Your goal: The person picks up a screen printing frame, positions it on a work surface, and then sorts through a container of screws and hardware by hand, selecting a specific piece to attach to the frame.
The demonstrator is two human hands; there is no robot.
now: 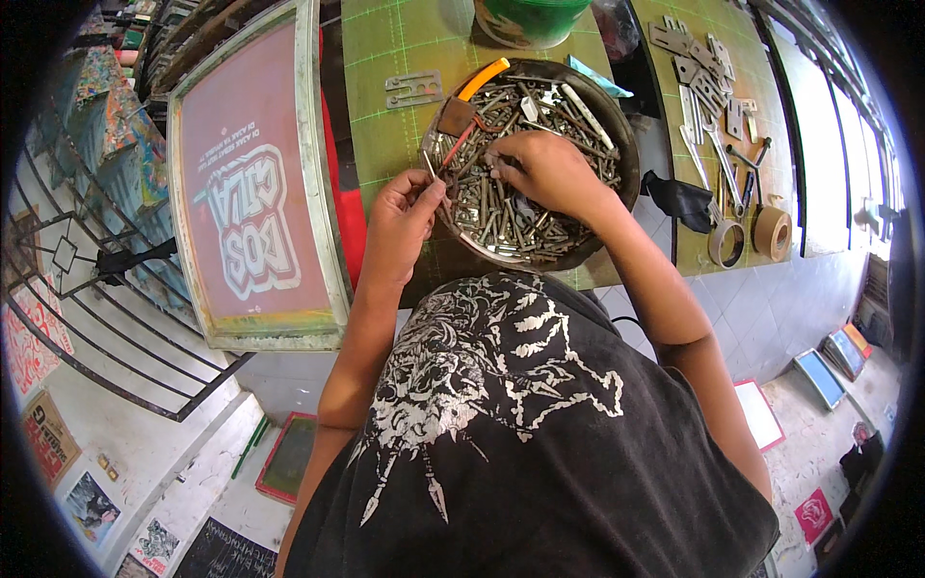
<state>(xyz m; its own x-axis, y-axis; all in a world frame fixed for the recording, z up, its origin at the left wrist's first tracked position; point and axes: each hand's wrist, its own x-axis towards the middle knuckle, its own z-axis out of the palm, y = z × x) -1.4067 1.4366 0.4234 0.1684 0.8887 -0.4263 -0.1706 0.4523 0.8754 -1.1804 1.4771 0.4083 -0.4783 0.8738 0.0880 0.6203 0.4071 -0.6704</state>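
Observation:
A round dark metal pan [631, 178], heaped with bolts and screws [525, 229], stands on the green gridded table in front of me. At its left rim my left hand [409, 217] pinches a thin metal screw [430, 165] between thumb and fingertips. My right hand [547, 171] reaches over the heap, its fingers drawn together and down among the screws; whatever they grip is hidden. Near the pan's far left rim, an orange handle [485, 79] and a brown square block [457, 117] lie on the screws. A white stick [586, 113] rests at the far right.
Left of the table leans a framed printing screen [252, 183]. A flat slotted metal plate [414, 89] lies beyond the pan, near a green bucket [532, 21]. On the right board are metal brackets [696, 60], wrenches [721, 162] and tape rolls [772, 233].

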